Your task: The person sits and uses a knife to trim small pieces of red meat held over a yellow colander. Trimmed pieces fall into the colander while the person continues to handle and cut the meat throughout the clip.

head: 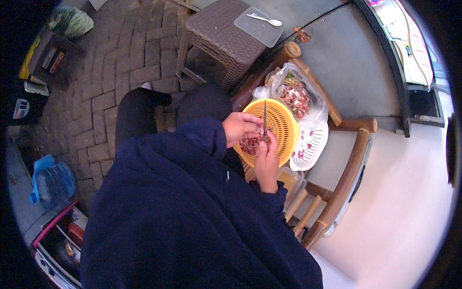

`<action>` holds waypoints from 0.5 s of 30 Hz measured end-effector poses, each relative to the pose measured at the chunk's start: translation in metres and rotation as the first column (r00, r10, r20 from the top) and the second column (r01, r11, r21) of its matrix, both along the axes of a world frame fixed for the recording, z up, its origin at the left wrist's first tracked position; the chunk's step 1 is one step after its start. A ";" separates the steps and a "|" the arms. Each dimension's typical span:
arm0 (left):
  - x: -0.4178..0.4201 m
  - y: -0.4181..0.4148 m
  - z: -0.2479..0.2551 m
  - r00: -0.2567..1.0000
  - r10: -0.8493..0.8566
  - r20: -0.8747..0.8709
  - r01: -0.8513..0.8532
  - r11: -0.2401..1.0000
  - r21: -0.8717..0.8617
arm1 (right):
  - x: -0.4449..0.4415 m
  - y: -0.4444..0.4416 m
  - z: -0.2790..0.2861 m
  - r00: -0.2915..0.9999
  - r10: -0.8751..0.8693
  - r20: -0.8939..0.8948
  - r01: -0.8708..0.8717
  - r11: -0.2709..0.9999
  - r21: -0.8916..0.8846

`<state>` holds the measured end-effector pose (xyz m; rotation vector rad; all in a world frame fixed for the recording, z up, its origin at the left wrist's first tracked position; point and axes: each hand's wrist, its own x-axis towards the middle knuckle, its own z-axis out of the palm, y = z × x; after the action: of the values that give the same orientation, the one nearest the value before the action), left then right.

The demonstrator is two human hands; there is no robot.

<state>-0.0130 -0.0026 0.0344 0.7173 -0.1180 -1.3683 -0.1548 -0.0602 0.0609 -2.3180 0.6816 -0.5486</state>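
Both hands are together over a yellow plastic colander (286, 124), which holds small reddish-purple pieces (251, 146), probably shallot. My right hand (267, 159) is closed on a knife (265, 117), its narrow blade pointing away from me. From the other side, my left hand (244, 128) pinches a small piece against the blade; fingers hide most of it. Beyond the colander, an open clear plastic bag (317, 108) contains reddish peelings (296, 97). A white slotted basket (314, 153) with a few purple-red pieces lies to the right, partly beneath the bag.
A clear plastic container (296, 191) stands near my right wrist on the bamboo bench (337, 202). Ahead is a brown woven-pattern stool (216, 27) bearing a translucent lid (245, 23) and a white spoon (273, 22). A blue-tinted water jug (56, 184) lies at left.
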 end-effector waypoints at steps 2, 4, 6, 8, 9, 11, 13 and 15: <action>0.006 0.003 0.005 0.999 -0.022 0.050 0.021 0.999 0.026 | 0.000 0.001 0.003 0.998 -0.054 0.021 0.041 0.910 0.413; 0.020 0.002 0.003 0.995 -0.023 0.098 0.019 0.999 0.039 | 0.005 0.005 0.012 0.987 -0.095 0.128 -0.014 0.750 0.661; 0.042 -0.002 -0.002 0.990 -0.044 0.130 0.042 0.999 0.020 | 0.007 0.001 0.020 0.981 -0.123 0.148 -0.023 0.691 0.723; 0.070 0.003 0.000 0.987 -0.045 0.153 0.036 0.997 0.061 | 0.012 -0.004 0.022 0.964 -0.170 0.206 -0.045 0.657 0.753; 0.085 0.005 -0.004 0.984 -0.053 0.169 0.041 0.997 0.070 | 0.013 -0.007 0.025 0.957 -0.200 0.209 -0.032 0.645 0.764; 0.118 0.013 -0.003 0.978 -0.083 0.190 0.066 0.993 0.098 | 0.013 -0.009 0.037 0.938 -0.244 0.244 -0.035 0.635 0.772; 0.153 0.029 -0.020 0.977 -0.098 0.189 0.082 0.993 0.091 | 0.012 -0.012 0.047 0.948 -0.233 0.219 -0.024 0.632 0.775; 0.178 0.047 -0.026 0.977 -0.061 0.206 0.041 0.994 0.100 | 0.010 -0.016 0.055 0.941 -0.254 0.223 -0.011 0.637 0.770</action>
<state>0.1646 0.0445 0.0083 0.9441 -0.2406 -1.3511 -0.1444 -0.0762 0.1163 -1.3435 0.7355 -0.5339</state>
